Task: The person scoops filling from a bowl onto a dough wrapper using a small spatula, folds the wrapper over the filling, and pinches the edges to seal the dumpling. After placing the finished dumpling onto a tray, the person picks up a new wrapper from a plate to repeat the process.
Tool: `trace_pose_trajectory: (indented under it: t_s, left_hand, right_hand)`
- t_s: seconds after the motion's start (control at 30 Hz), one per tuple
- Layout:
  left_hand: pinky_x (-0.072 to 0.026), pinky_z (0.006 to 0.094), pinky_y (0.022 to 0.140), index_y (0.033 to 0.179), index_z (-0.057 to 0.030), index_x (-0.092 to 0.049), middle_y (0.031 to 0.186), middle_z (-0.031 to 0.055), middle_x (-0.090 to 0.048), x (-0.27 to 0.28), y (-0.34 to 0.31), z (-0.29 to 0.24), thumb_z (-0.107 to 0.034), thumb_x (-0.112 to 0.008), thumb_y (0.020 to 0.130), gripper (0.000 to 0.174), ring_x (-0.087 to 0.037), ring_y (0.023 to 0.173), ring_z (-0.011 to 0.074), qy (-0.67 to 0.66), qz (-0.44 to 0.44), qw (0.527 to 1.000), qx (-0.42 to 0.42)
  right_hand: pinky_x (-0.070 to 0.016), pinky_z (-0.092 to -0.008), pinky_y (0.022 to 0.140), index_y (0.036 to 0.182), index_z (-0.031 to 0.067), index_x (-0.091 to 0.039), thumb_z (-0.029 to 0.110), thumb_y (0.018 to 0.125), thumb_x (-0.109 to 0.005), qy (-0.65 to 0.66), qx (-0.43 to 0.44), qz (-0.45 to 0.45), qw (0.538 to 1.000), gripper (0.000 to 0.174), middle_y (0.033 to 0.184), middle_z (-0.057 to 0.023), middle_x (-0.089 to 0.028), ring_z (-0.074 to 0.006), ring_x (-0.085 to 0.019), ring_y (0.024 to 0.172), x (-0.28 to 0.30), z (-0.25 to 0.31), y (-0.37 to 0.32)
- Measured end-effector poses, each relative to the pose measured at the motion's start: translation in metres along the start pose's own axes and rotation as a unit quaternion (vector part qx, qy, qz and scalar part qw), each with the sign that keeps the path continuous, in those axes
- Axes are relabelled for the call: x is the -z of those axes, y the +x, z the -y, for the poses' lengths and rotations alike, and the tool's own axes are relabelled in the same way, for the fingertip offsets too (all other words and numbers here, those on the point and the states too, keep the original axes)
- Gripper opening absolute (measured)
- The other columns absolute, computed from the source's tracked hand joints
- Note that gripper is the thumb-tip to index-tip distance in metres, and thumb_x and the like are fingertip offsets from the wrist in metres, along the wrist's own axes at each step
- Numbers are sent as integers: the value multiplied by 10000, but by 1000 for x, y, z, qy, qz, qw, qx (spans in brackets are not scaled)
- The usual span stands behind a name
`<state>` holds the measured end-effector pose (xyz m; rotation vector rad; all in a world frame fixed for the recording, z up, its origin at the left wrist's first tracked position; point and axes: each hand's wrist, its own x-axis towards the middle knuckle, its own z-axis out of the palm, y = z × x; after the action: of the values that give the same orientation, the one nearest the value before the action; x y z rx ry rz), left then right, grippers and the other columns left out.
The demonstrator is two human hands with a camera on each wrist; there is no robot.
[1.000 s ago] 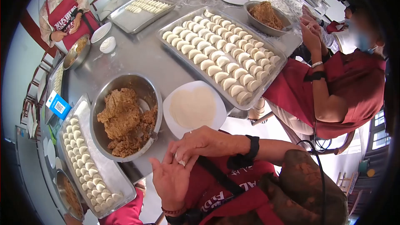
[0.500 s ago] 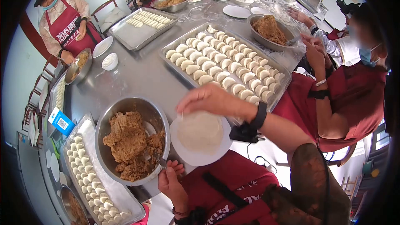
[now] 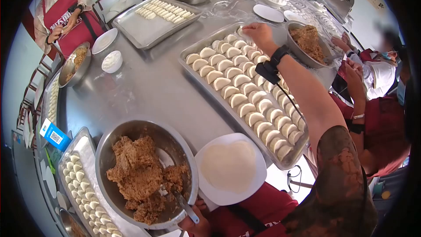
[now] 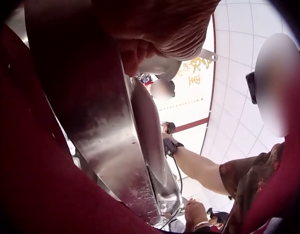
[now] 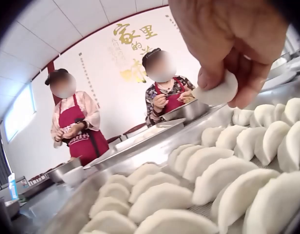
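Observation:
My right hand (image 3: 262, 36) is over the far end of the big dumpling tray (image 3: 197, 77). In the right wrist view the thumb and fingers of that hand (image 5: 232, 44) pinch a white folded dumpling (image 5: 219, 91) above rows of others (image 5: 162, 202). Low in the head view, my left hand (image 3: 196, 224) is beside the rim of the metal filling bowl (image 3: 101, 171), by the handle of a spoon (image 3: 186, 206); its grip is unclear. The left wrist view shows this hand (image 4: 159, 29) dark against the bowl's side (image 4: 101, 131).
A white plate with round wrappers (image 3: 229, 166) stands between bowl and big tray. Left of the bowl lies a smaller dumpling tray (image 3: 90, 149) with a blue code card (image 3: 55, 135) near it. Another tray (image 3: 131, 28), a flour bowl (image 3: 112, 61) and several people are farther off.
My right hand has gone from above the wrapper plate to the big tray's far end. My left hand came away from the right one and down to the bowl's rim. The head view has shifted.

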<state>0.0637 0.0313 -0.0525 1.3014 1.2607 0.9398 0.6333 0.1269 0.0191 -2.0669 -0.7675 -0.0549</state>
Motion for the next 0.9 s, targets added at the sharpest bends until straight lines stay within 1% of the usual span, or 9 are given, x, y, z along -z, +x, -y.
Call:
trace_pose_trajectory:
  t_s: [0.07, 0.33, 0.43, 0.47, 0.57, 0.6, 0.7, 0.83, 0.9]
  left_hand:
    - [-544, 300, 589, 1063, 119, -609, 926, 185, -681, 4, -3, 14, -31, -465, 943, 239, -654, 701, 205, 6, -16, 1000, -7]
    - [-495, 302, 543, 1143, 51, -620, 872, 123, -655, 18, -9, 19, -45, -523, 960, 229, -614, 662, 214, 208, 28, 975, -67]
    - [-475, 302, 524, 1178, 22, -624, 850, 96, -644, 45, -23, 22, -49, -545, 966, 237, -598, 647, 218, 482, 108, 844, -210]
    - [-468, 302, 518, 1189, 12, -626, 842, 87, -640, 55, -25, 22, -50, -552, 968, 241, -593, 642, 219, 581, 129, 755, -277]
    - [-479, 301, 576, 1188, 4, -599, 888, 90, -626, 43, -15, -8, -141, -525, 1006, 244, -593, 734, 228, 358, 183, 901, -162]
    - [-533, 297, 586, 1026, 114, -634, 891, 181, -686, -2, -9, 4, -39, -481, 952, 229, -643, 674, 189, 2, -41, 999, 1]
    - [-524, 285, 598, 981, 109, -659, 836, 158, -689, -8, -2, -29, -52, -491, 973, 233, -632, 665, 167, 54, 34, 996, -60]
    - [-515, 248, 627, 1019, 57, -681, 793, 76, -677, -6, 2, -18, -126, -558, 1004, 221, -603, 667, 107, -63, 42, 997, 24]
    - [-519, 252, 627, 1023, 62, -677, 796, 77, -683, -6, 5, -20, -114, -558, 1003, 212, -612, 670, 105, -77, 54, 995, -5]
  right_hand:
    - [-533, -366, 741, 962, 83, -772, 207, 821, -719, -54, 13, -29, 998, 194, 862, -150, -735, -255, -699, 778, -6, -7, 13]
    - [-531, -400, 796, 1003, 87, -755, 274, 853, -669, -120, -11, -61, 991, 254, 909, -178, -729, -302, -705, 869, -32, -23, 35]
    - [-533, -392, 786, 1009, 81, -751, 295, 863, -661, -100, -18, -55, 993, 274, 891, -168, -728, -290, -708, 845, -28, -19, 34]
    - [-535, -383, 777, 1007, 80, -752, 298, 865, -661, -87, -24, -50, 995, 276, 879, -160, -729, -285, -709, 827, -23, -15, 29]
    - [-535, -356, 738, 1000, 78, -755, 309, 870, -665, -79, -17, -38, 996, 281, 840, -133, -733, -247, -706, 763, -10, -5, 19]
    - [-535, -348, 723, 998, 78, -757, 313, 871, -667, -81, -13, -34, 996, 282, 827, -123, -734, -230, -705, 740, -6, -1, 13]
    - [-527, -330, 697, 998, 75, -761, 326, 868, -676, -57, 29, 43, 997, 295, 799, -93, -736, -177, -693, 723, 3, 22, -21]
    - [-519, -295, 678, 975, 49, -759, 341, 874, -664, 45, 17, 190, 981, 323, 752, -66, -712, -127, -662, 702, 13, 78, -103]
    - [-510, -261, 702, 1057, 62, -753, 285, 900, -679, 36, 23, 276, 960, 283, 867, -30, -730, -97, -657, 773, 25, 113, -155]
